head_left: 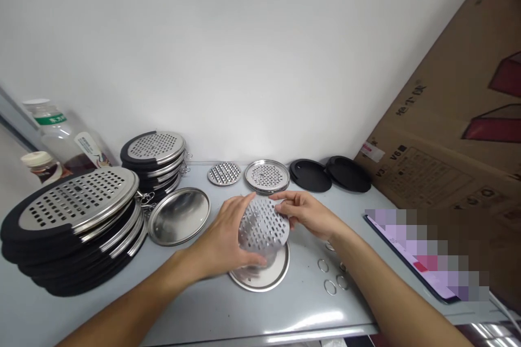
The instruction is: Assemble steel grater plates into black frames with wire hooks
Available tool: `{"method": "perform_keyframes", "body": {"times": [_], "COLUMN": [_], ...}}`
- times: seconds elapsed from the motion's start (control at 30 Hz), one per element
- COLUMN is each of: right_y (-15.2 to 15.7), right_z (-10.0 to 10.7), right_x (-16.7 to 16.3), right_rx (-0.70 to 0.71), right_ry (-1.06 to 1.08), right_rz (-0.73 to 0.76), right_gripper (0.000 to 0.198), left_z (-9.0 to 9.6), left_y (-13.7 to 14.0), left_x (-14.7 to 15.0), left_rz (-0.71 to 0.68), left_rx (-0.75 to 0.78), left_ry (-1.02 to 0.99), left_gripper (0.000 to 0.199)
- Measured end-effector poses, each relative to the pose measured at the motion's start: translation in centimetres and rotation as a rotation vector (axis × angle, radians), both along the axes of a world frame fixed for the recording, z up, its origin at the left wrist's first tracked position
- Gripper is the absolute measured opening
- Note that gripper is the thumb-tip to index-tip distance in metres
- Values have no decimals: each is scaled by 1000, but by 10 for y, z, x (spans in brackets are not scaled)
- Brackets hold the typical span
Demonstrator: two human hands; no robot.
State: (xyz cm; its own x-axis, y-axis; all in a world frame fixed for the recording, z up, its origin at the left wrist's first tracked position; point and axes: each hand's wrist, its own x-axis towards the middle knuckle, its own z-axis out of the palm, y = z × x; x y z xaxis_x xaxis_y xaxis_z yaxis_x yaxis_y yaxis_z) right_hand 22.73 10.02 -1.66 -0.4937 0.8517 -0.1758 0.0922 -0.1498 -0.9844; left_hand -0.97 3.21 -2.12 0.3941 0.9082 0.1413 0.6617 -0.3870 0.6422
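Between my two hands is a round perforated metal grater disc (264, 225), tilted and slightly blurred. My left hand (228, 236) grips its left side, with the thumb along the lower edge. At its upper right edge, my right hand (299, 209) pinches the rim between thumb and fingers. Just below the disc a round metal plate (279, 271) with a raised rim lies on the table, partly covered by the disc and my left hand. Several small metal rings (330, 287) lie to the right, beneath my right forearm.
Stacked graters with black edging (77, 200) stand at left, a second stack (157, 146) behind. A shiny metal lid (179, 217) lies beside them. At the back are a grater disc (224, 173), rimmed discs (267, 176) and black covers (311, 175). A phone (407, 255) and cardboard box (439, 135) are right.
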Motion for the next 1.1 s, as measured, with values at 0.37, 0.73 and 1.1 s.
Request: {"method": "perform_keyframes", "body": {"times": [0.37, 0.73, 1.1], "right_y": [-3, -15, -21], "right_z": [0, 5, 3], "right_x": [16, 3, 1], "right_rx": [77, 432, 521], "right_ry": [-380, -682, -793], "right_rz": [215, 269, 286], "right_gripper": [46, 45, 59], "left_z": [5, 1, 1], "left_y": [5, 4, 4], "left_x": [-37, -41, -39], "left_rz": [-267, -280, -290], "left_rx": [-149, -141, -131], "left_ry": [98, 183, 138], "left_gripper": [125, 103, 96]}}
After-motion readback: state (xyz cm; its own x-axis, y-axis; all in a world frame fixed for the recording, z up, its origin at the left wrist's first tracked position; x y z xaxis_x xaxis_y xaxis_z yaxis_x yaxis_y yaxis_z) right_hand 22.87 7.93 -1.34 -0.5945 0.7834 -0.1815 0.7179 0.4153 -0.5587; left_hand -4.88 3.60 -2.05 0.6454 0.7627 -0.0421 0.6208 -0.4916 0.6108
